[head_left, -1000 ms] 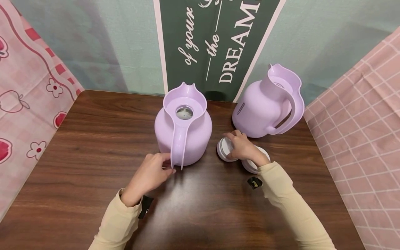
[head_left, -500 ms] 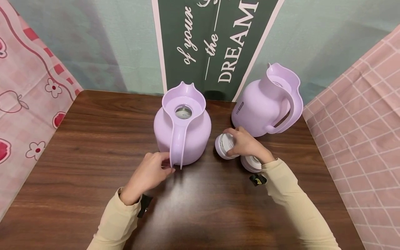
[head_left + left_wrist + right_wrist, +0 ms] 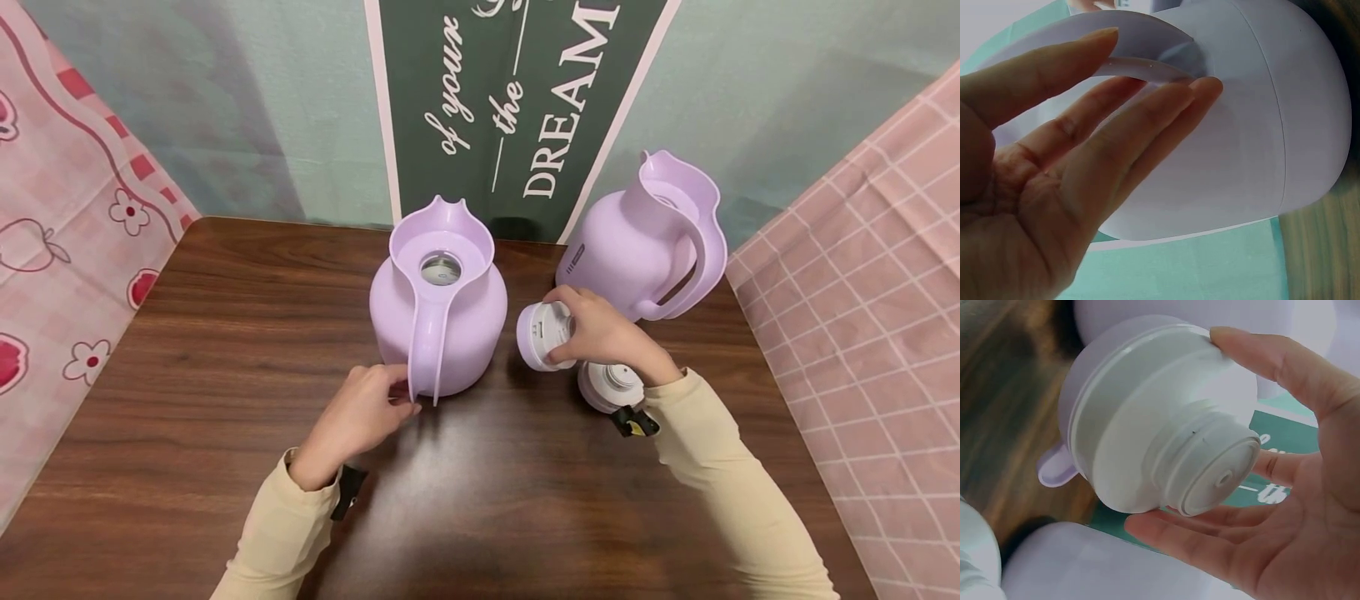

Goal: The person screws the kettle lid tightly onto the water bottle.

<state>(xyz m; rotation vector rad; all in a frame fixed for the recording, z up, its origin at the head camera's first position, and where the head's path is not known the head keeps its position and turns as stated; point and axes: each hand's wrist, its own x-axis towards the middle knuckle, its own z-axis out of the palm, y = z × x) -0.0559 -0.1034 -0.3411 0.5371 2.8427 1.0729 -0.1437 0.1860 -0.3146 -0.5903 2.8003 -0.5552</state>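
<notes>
A lilac vacuum jug stands upright at the middle of the table, its round mouth uncovered. My left hand lightly holds the lower end of its handle, with the thumb on one side and the fingers on the other. Just right of this jug, my right hand grips a lilac and white screw lid by its rim, tilted above the table. In the right wrist view, the lid shows its white threaded plug and a small lilac tab. A similar lid lies plug-up on the table beneath the right wrist.
Another lilac vacuum jug stands at the back right, behind the right hand. The wooden table meets a green cloth backdrop; a pink gridded cloth hangs at the right and a patterned one at the left.
My right hand has raised the lid off the table and tilted it so that its plug faces right. The other lid shows more now. The left hand and both jugs stay put.
</notes>
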